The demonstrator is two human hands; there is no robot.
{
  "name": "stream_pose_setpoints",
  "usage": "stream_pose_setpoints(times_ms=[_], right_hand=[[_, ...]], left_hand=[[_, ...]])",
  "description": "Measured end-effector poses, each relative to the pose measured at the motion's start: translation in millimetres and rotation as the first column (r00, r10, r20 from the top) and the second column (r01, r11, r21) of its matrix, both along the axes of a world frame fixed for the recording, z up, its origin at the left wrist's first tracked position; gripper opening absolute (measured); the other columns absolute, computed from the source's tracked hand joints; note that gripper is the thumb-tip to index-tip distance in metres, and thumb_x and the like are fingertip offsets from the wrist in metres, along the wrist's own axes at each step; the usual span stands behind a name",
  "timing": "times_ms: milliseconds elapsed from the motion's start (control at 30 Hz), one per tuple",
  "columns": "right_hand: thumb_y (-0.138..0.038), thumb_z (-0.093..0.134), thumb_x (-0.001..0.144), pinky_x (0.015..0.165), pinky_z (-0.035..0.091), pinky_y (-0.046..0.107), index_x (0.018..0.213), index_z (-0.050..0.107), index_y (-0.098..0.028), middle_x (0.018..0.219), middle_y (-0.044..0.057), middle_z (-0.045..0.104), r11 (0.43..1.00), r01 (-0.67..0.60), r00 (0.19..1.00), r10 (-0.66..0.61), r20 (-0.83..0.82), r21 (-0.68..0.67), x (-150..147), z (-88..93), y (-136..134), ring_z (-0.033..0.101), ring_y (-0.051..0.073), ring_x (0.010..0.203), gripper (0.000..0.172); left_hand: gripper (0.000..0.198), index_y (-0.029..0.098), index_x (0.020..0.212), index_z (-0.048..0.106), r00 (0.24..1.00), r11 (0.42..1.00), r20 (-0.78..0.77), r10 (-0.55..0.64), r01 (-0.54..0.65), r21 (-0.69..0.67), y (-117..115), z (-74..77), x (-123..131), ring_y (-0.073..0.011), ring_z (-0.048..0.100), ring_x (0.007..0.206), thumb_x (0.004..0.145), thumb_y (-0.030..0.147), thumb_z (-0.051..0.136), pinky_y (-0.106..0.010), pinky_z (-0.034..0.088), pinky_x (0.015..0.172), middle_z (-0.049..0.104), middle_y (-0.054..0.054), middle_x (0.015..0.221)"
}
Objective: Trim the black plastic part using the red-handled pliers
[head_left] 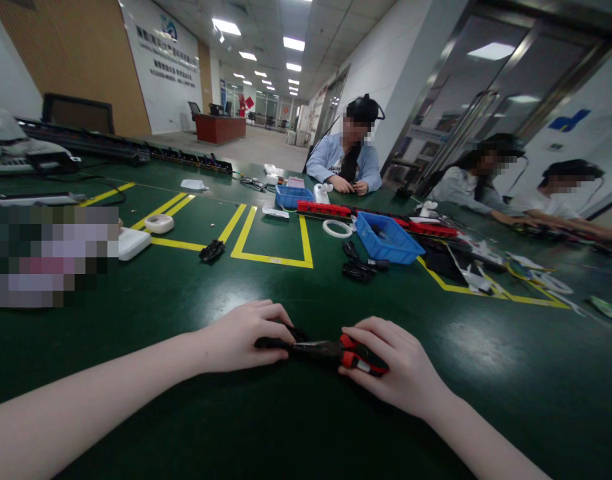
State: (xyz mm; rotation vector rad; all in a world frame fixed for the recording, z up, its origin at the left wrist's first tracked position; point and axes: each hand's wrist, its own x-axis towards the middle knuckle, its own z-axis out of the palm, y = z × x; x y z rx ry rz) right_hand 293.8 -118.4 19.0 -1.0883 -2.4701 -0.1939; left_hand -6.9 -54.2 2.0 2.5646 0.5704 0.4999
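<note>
In front of me, my right hand point(386, 360) is closed around the red and black handles of a pair of pliers point(349, 353). The pliers' narrow metal jaws point left, toward my left hand point(253, 337). Between the fingers of that hand is a bundle of black cable point(273, 343), close to the tabletop. The plier tips meet the cable's edge; whether they grip it I cannot tell. Part of the bundle is hidden under my fingers.
Beyond my hands on the green table point(196, 413) lie black cable bundles point(356, 263), a blue bin point(386, 240), a white ring point(337, 229), a roll of tape point(159, 224) and red strips point(323, 209). Yellow tape marks rectangles. Several people point(343, 160) sit at the far and right sides.
</note>
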Motion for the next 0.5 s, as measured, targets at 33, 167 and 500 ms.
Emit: stream_pose_setpoints(times_ms=[33, 167, 500], right_hand=[[-0.039, 0.07, 0.083, 0.068, 0.054, 0.032, 0.115, 0.062, -0.016, 0.1, 0.01, 0.067, 1.0, 0.001, 1.0, -0.001, -0.002, -0.001, -0.3, -0.2, -0.1, 0.064, 0.02, 0.083, 0.04], [-0.039, 0.071, 0.082, 0.068, 0.054, 0.032, 0.115, 0.062, -0.016, 0.1, 0.01, 0.067, 1.0, 0.002, 1.0, -0.002, -0.008, -0.008, -1.1, -1.1, -0.4, 0.064, 0.02, 0.083, 0.041], [-0.038, 0.071, 0.083, 0.068, 0.054, 0.032, 0.115, 0.062, -0.016, 0.101, 0.01, 0.067, 1.0, -0.003, 1.0, 0.003, 0.003, -0.005, -1.3, 1.2, -0.6, 0.064, 0.02, 0.084, 0.041]], left_hand=[[0.019, 0.024, 0.108, 0.069, 1.0, 1.0, 0.0, 0.002, -0.002, -0.001, -0.4, 0.5, 0.0, -0.022, 0.061, 0.103, 0.09, 0.024, 0.066, -0.036, 0.049, 0.087, 0.063, -0.005, 0.116], [0.02, 0.024, 0.109, 0.069, 1.0, 1.0, -0.001, 0.01, -0.01, -0.005, -1.6, 2.7, 0.2, -0.0219, 0.061, 0.103, 0.089, 0.022, 0.066, -0.036, 0.049, 0.088, 0.064, -0.005, 0.116], [0.02, 0.024, 0.108, 0.07, 1.0, 1.0, 0.002, 0.02, -0.019, -0.021, -3.2, 4.9, 0.3, -0.0219, 0.061, 0.102, 0.089, 0.02, 0.066, -0.036, 0.049, 0.088, 0.064, -0.005, 0.115]])
